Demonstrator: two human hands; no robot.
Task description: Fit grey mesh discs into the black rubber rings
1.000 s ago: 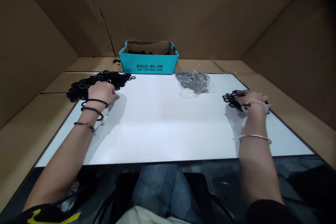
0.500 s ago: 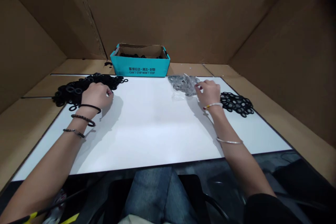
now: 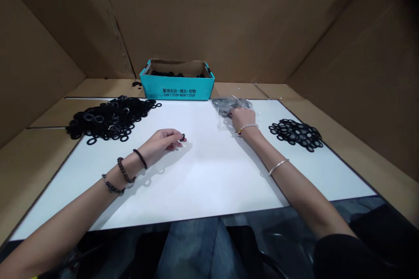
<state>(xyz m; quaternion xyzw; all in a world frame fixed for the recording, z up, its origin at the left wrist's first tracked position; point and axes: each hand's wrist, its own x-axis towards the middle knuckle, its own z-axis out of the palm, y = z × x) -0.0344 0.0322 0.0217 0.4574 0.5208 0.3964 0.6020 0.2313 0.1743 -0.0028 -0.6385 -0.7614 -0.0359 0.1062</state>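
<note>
Between the thumb and fingertips of my left hand is a small black ring, held above the white board. My right hand reaches onto a clear plastic bag of grey pieces, fingers bent in at the bag; what they pinch, if anything, is hidden. A big heap of black rings lies on the left, behind my left hand. To the right of my right forearm a flatter pile of black rings is spread on the board, apart from the hand.
A turquoise box with black rings inside stands at the back edge of the white board. Cardboard walls enclose the back and both sides. A few black bits lie left of the box.
My left hand has left the heap and moved right and nearer me with a black ring. My right hand has shifted left and down onto the bag.
</note>
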